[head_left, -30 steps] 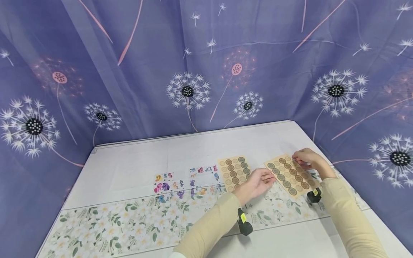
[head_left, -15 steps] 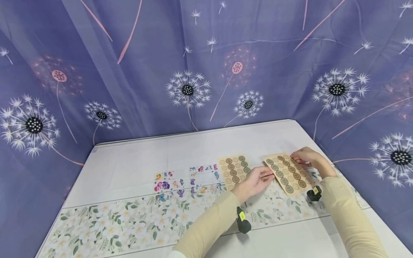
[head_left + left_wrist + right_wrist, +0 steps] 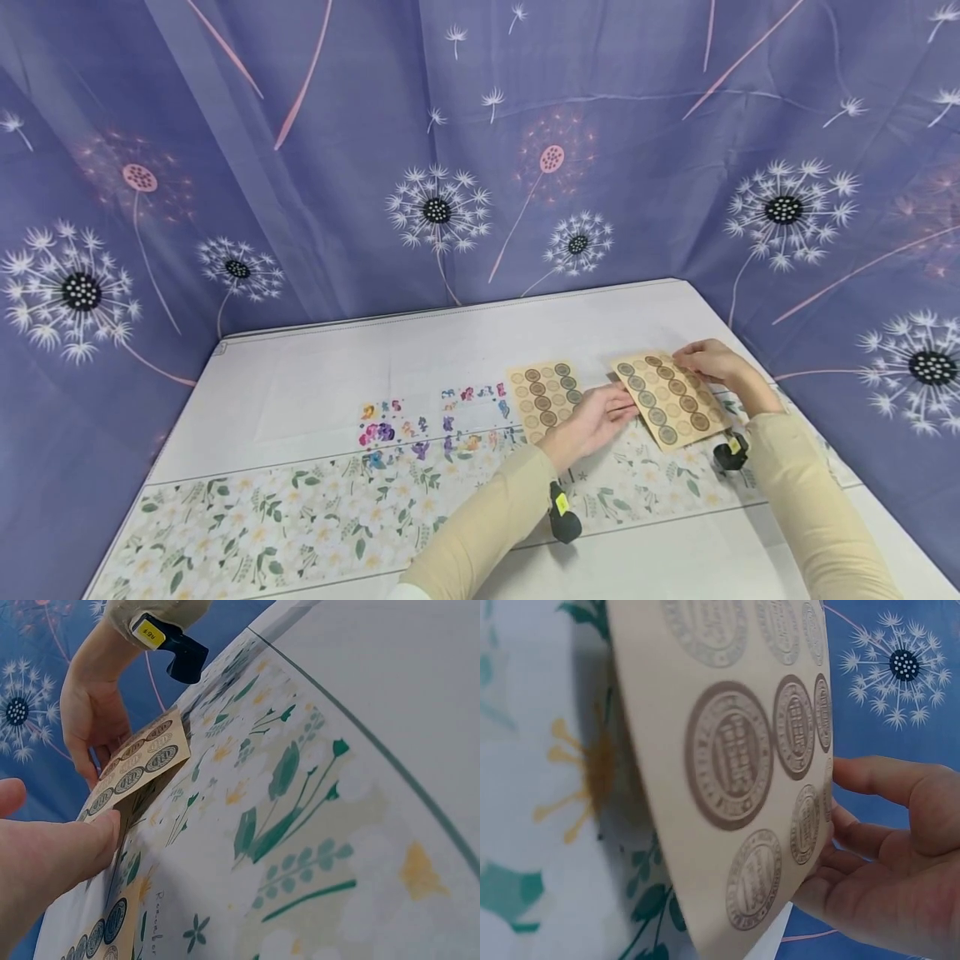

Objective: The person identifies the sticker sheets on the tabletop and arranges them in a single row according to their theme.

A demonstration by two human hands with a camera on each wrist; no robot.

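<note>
A tan sheet of round stickers (image 3: pixel 663 400), with rows of brown, grey and pale circles, is held tilted just above the table at the right. My right hand (image 3: pixel 712 365) grips its far right edge; in the right wrist view, the right hand's fingers (image 3: pixel 885 847) meet that edge. On the sheet's left side, my left hand (image 3: pixel 596 421) holds the edge at its fingertips, partly tucked beneath it. The left wrist view shows the left hand (image 3: pixel 56 851) at the lifted edge, with the underside in shadow. A second similar sticker sheet (image 3: pixel 536 396) lies flat left of it.
Clear sheets with colourful pony stickers (image 3: pixel 390 432) lie left of the tan sheets. The white table (image 3: pixel 315 375) carries a floral band (image 3: pixel 247 525) across its front. A purple dandelion curtain (image 3: pixel 300 167) stands behind and at both sides. Black wrist cameras (image 3: pixel 564 515) hang below the sleeves.
The right tan sheet has risen off the table, tilted up, and shifted slightly left. Its left edge now stands above the left fingertips. Both hands have moved only a little.
</note>
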